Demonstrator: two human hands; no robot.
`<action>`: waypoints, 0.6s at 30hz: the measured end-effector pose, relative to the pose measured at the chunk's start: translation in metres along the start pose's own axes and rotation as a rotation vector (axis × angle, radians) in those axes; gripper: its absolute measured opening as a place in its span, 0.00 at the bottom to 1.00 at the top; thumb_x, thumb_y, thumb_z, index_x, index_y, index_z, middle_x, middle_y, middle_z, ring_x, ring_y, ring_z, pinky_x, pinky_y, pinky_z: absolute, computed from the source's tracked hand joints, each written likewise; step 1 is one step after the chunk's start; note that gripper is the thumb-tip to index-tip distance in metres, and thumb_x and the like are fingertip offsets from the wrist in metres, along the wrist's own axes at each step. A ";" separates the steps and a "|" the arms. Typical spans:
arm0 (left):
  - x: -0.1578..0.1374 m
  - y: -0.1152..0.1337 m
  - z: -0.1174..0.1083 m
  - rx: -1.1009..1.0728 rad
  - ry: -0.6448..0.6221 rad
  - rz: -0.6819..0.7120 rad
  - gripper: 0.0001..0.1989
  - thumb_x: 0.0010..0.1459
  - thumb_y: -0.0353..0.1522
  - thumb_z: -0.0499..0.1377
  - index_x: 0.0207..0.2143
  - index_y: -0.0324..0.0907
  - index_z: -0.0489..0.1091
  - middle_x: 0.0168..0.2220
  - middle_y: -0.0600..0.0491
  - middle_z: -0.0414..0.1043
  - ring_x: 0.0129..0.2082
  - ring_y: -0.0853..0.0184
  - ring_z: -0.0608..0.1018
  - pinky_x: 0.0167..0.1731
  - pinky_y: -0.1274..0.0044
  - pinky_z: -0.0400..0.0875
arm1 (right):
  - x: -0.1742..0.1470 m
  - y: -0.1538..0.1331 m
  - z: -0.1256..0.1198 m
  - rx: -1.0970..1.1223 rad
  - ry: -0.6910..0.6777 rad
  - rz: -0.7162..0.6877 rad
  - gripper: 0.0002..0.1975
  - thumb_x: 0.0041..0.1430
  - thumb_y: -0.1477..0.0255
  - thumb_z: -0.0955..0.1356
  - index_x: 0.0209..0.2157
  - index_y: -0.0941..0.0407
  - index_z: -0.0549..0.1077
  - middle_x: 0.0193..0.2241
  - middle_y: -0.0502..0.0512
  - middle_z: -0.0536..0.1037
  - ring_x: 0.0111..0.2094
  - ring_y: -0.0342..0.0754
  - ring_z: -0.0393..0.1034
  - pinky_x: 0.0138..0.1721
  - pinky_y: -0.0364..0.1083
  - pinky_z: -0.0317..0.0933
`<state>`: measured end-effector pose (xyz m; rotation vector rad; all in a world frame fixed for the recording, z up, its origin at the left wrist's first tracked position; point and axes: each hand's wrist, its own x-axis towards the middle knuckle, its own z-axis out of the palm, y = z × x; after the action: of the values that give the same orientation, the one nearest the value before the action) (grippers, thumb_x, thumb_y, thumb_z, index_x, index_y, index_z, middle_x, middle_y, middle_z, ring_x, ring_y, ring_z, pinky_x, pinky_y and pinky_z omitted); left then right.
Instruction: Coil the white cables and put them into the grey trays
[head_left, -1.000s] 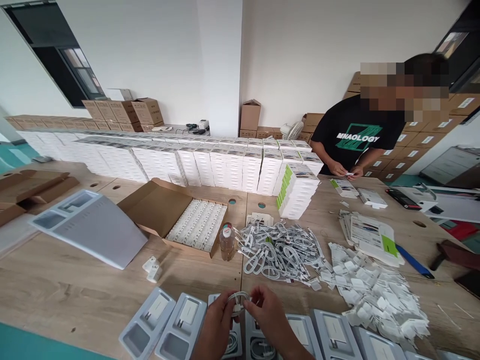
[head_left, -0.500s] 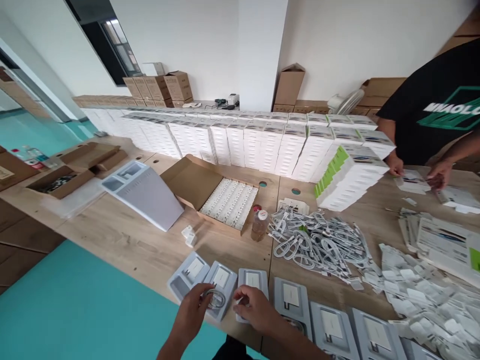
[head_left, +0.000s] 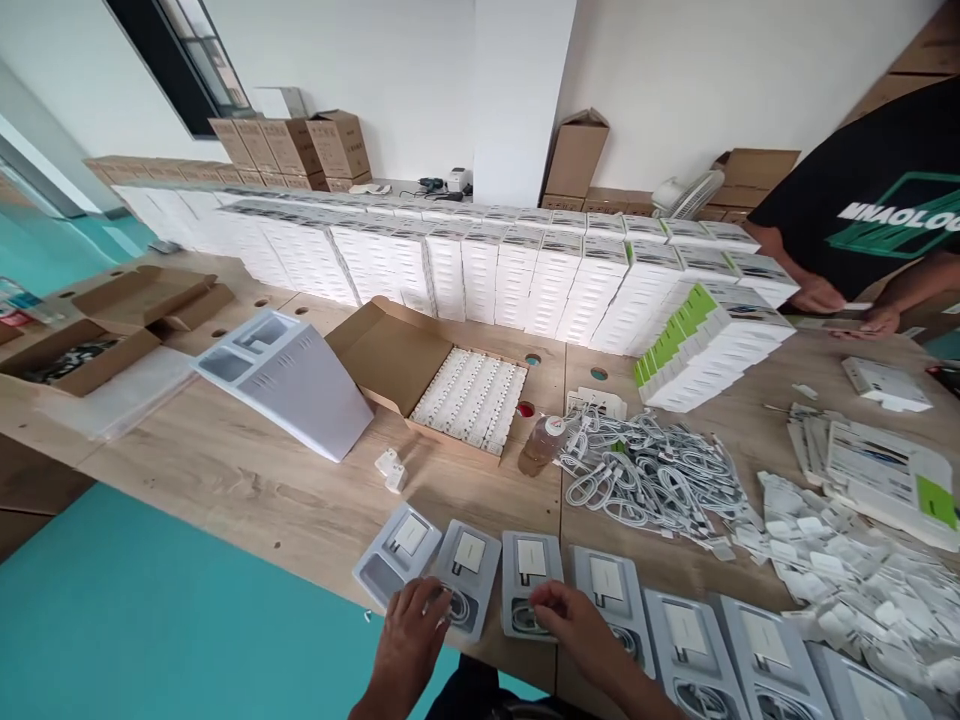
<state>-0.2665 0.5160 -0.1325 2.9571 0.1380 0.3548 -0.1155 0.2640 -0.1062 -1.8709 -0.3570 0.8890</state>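
My left hand [head_left: 412, 632] is at the left edge of a grey plastic tray, its fingers loosely bent and apart beside a coiled grey-white cable [head_left: 458, 606] lying in the lower compartment. Over the neighbouring tray [head_left: 555, 566], my right hand [head_left: 579, 622] has thumb and forefinger drawn together at the rim of another coiled cable [head_left: 523, 616]. Both trays carry a white card [head_left: 532, 557] in the upper part. A small white scrap [head_left: 367, 616] shows left of my left hand. The leftmost tray [head_left: 379, 575] has a bare lower compartment.
More filled trays [head_left: 679, 670] continue rightward. Beyond them lie a cable heap [head_left: 652, 475] and white pieces [head_left: 862, 590]. A bottle [head_left: 541, 447], an open carton of white adapters [head_left: 471, 400] and stacked trays [head_left: 300, 390] stand farther back. A co-worker's hands [head_left: 874, 322] are at far right.
The cable at my left hand has gone from between its fingers into the tray. My right hand has shifted to its tray's right side. The view has turned slightly.
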 end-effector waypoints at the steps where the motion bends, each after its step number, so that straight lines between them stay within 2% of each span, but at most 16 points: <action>1: -0.002 0.001 0.003 0.028 0.010 0.043 0.15 0.60 0.32 0.54 0.48 0.53 0.69 0.51 0.55 0.70 0.51 0.63 0.70 0.48 0.69 0.70 | -0.003 -0.001 0.000 -0.003 0.013 0.010 0.12 0.55 0.67 0.64 0.37 0.60 0.73 0.34 0.55 0.75 0.37 0.49 0.68 0.40 0.45 0.60; 6: -0.010 0.005 0.020 0.168 0.043 0.210 0.24 0.56 0.28 0.55 0.55 0.54 0.65 0.54 0.54 0.67 0.53 0.61 0.68 0.53 0.65 0.62 | -0.013 -0.012 0.006 -0.029 0.062 0.031 0.12 0.56 0.66 0.64 0.37 0.59 0.73 0.34 0.55 0.75 0.37 0.49 0.69 0.41 0.46 0.60; 10: -0.010 0.004 0.026 0.208 -0.024 0.284 0.30 0.53 0.23 0.51 0.58 0.52 0.62 0.57 0.55 0.64 0.56 0.60 0.64 0.57 0.63 0.55 | -0.017 -0.014 0.009 -0.060 0.087 0.010 0.12 0.55 0.66 0.64 0.37 0.58 0.73 0.34 0.55 0.76 0.37 0.49 0.69 0.41 0.46 0.60; 12: -0.009 0.005 0.027 0.198 -0.061 0.329 0.35 0.49 0.20 0.50 0.60 0.49 0.60 0.59 0.54 0.63 0.57 0.60 0.63 0.58 0.64 0.56 | -0.022 -0.011 0.010 -0.072 0.100 0.011 0.12 0.56 0.67 0.64 0.37 0.58 0.73 0.36 0.55 0.76 0.38 0.49 0.69 0.41 0.46 0.60; 15: -0.008 0.008 0.029 0.167 -0.089 0.321 0.38 0.48 0.18 0.49 0.62 0.48 0.57 0.60 0.54 0.63 0.59 0.61 0.63 0.58 0.66 0.59 | -0.034 -0.006 0.011 -0.108 0.091 0.001 0.13 0.56 0.68 0.63 0.40 0.57 0.74 0.40 0.55 0.76 0.41 0.49 0.70 0.45 0.46 0.61; 18: -0.009 0.013 0.027 0.100 -0.101 0.267 0.37 0.51 0.17 0.47 0.62 0.49 0.57 0.59 0.52 0.63 0.58 0.62 0.65 0.58 0.65 0.64 | -0.042 -0.003 0.016 -0.206 -0.062 -0.085 0.20 0.56 0.68 0.64 0.50 0.54 0.73 0.53 0.56 0.71 0.55 0.51 0.64 0.57 0.47 0.54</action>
<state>-0.2678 0.4983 -0.1578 3.0889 -0.2611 0.2362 -0.1555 0.2511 -0.0896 -2.0031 -0.5806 0.8811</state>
